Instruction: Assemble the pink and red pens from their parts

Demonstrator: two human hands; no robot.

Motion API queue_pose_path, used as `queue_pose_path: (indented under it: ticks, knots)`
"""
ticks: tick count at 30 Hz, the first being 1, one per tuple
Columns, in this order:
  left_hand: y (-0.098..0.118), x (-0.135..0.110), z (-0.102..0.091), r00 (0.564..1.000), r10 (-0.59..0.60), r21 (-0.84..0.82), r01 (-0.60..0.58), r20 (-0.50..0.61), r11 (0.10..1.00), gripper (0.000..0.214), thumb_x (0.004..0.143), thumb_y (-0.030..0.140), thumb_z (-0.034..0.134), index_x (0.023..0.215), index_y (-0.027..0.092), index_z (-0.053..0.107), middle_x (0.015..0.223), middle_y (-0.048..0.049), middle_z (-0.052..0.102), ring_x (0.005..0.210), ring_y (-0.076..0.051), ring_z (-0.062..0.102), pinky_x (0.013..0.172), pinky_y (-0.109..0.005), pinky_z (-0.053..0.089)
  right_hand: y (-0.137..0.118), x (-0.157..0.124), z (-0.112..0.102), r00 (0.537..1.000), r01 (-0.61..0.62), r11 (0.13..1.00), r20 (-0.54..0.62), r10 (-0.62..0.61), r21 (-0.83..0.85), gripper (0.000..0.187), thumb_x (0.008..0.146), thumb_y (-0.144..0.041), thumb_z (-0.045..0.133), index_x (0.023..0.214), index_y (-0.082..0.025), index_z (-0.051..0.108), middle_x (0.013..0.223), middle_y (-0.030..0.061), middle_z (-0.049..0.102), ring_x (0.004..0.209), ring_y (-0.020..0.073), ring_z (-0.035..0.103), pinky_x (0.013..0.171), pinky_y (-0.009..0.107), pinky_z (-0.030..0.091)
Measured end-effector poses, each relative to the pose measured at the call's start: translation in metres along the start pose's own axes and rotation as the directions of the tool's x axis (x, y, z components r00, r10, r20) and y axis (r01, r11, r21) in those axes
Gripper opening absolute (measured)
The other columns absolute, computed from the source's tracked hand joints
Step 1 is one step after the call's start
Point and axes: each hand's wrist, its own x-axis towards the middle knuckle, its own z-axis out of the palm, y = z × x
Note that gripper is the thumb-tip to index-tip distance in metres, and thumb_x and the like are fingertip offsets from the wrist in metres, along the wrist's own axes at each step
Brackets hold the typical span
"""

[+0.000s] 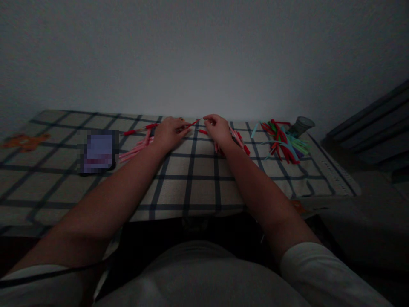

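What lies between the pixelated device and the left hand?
In the head view, a bundle of pink strips and, farther back, a slim, partly red item lie on the checked cloth there.

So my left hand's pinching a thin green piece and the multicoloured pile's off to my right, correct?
Not quite: the thin piece in your left hand is red, not green, as the head view shows. The multicoloured pile is off to your right.

There are two hands: one left hand (pixel 168 131) and one right hand (pixel 220 128). One checked tablecloth (pixel 172 187) bears one phone-like device (pixel 99 149), one grey cup (pixel 301 125) and, as far as the gloom shows, three strip bunches: one pink bunch (pixel 136 150), one pink-and-red bunch (pixel 242 143), one multicoloured bunch (pixel 284 143).
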Motion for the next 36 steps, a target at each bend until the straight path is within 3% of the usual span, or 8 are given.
queue_pose_path:
  ticks: [6,11,20,27,36]
  knots:
    - [-0.001,0.0,0.001,1.0,-0.024,-0.002,0.024,0.017,1.0,0.034,0.108,0.04,0.073,0.134,0.028,0.089,0.118,-0.0107,0.086,0.114,-0.032,0.072,0.102,-0.044,0.054,0.002,0.005,0.002,0.996,-0.069,0.934,-0.028,0.085,0.351,0.01,0.098,-0.026,0.076,0.107,-0.023,0.078,0.115,0.0071,0.086,0.11,0.0213,0.08,0.113,0.042,0.061]
    - [-0.003,-0.001,0.003,1.0,-0.01,-0.003,0.01,-0.008,1.0,0.034,0.108,0.044,0.072,0.134,0.031,0.09,0.12,-0.0094,0.087,0.116,-0.032,0.072,0.1,-0.043,0.055,-0.006,0.001,0.0,0.988,-0.138,0.877,-0.003,0.157,0.46,0.015,0.097,-0.032,0.079,0.11,-0.023,0.077,0.118,0.0062,0.085,0.113,0.0201,0.077,0.115,0.041,0.06]
    - [0.0,-0.001,0.001,0.999,-0.038,0.01,0.038,0.011,0.999,0.033,0.107,0.042,0.073,0.134,0.032,0.089,0.126,-0.01,0.087,0.118,-0.033,0.074,0.101,-0.044,0.056,-0.019,-0.006,-0.004,0.957,-0.285,0.835,0.099,0.271,0.47,0.024,0.1,-0.037,0.08,0.121,-0.025,0.08,0.121,0.0051,0.083,0.104,0.017,0.075,0.095,0.032,0.064]
    - [-0.003,-0.001,0.001,1.0,-0.021,0.007,0.021,-0.003,1.0,0.031,0.107,0.044,0.071,0.129,0.034,0.09,0.122,-0.0072,0.088,0.117,-0.031,0.073,0.101,-0.04,0.054,-0.025,-0.009,-0.004,0.951,-0.308,0.833,0.123,0.284,0.46,0.03,0.103,-0.043,0.077,0.128,-0.027,0.08,0.127,0.0066,0.085,0.104,0.0166,0.076,0.085,0.027,0.063]
    - [-0.003,-0.001,0.002,1.0,-0.012,-0.007,0.012,-0.013,1.0,0.033,0.106,0.042,0.073,0.131,0.031,0.09,0.124,-0.0097,0.088,0.115,-0.032,0.073,0.1,-0.043,0.055,-0.021,-0.007,-0.003,0.954,-0.299,0.823,0.153,0.257,0.483,0.036,0.101,-0.05,0.081,0.128,-0.027,0.079,0.126,0.0073,0.085,0.106,0.017,0.078,0.091,0.031,0.065]
